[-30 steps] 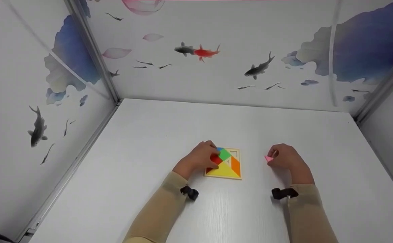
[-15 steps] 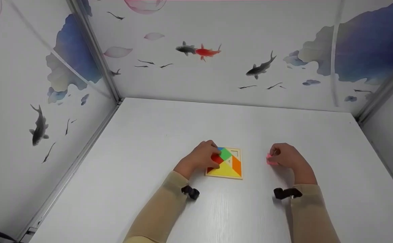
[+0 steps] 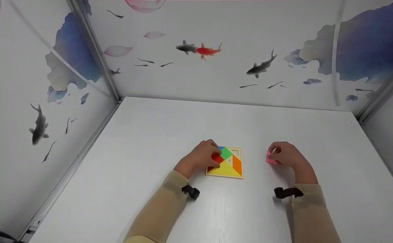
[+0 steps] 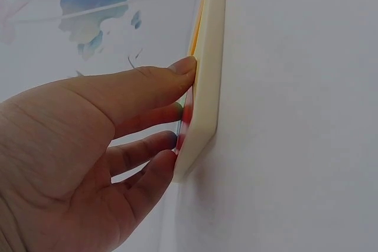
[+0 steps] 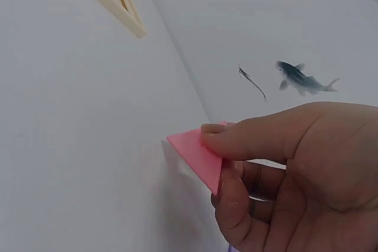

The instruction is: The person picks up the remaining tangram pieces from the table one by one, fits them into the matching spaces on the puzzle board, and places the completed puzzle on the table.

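Observation:
A square wooden tangram tray [image 3: 225,177] lies on the white table. Yellow [image 3: 226,170], orange [image 3: 236,166], green [image 3: 225,154], red and blue pieces sit in it; its upper right corner and a small central triangle show bare wood. My left hand [image 3: 200,156] rests on the tray's left part, fingertips and thumb touching its top and hiding some pieces. To the right, my right hand [image 3: 286,156] pinches a pink triangular tangram piece [image 5: 198,154] between thumb and fingers, above the table. A purple bit [image 5: 235,248] peeks out below that hand in the right wrist view, its kind unclear.
White panels printed with fish and petals [image 3: 206,50] stand at the back and on both sides of the table [image 3: 169,121]. Metal posts [image 3: 93,50] mark the corners. Each wrist wears a small black device [image 3: 191,192].
The pink piece has been turned in my right fingers, so more of its face shows. The right hand has shifted very slightly; the left hand stays on the tray.

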{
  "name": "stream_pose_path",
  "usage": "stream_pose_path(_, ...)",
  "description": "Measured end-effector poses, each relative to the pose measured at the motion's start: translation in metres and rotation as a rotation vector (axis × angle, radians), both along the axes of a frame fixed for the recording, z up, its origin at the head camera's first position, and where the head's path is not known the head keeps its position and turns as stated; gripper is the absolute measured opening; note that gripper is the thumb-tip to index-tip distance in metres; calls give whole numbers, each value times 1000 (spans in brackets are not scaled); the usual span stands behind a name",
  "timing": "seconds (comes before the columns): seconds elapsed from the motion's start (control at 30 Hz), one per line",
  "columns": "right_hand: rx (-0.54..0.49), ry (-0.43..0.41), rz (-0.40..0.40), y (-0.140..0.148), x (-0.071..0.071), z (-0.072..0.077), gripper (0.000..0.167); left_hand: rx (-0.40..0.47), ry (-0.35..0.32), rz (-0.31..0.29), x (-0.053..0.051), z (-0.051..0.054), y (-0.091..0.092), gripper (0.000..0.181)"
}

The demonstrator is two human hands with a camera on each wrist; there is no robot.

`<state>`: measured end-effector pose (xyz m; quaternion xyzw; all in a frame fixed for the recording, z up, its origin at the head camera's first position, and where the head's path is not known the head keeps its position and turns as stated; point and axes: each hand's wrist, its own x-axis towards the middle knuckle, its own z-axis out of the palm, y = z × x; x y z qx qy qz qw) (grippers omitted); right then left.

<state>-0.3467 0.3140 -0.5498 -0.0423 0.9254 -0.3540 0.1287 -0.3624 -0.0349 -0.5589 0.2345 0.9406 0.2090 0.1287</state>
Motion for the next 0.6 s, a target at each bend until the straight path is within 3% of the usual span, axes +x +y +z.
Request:
stream_pose_path(0.13,-24,17,-20,-3,0,3,12,1,-2,7,0,1,0,54)
stream_pose_path(0.3,-68,48,-18,-6,0,4,14,0,31,-35,-2,-1,-1,52)
stream_pose_path(0.4,-103,37,-34,-7,0,3,16,-1,47,-57,-3,-2,-2,51)
stream_pose_path(0.6,-203,-13,-112,-11,-2,4,18,4,39,-45,-3,-2,-2,52)
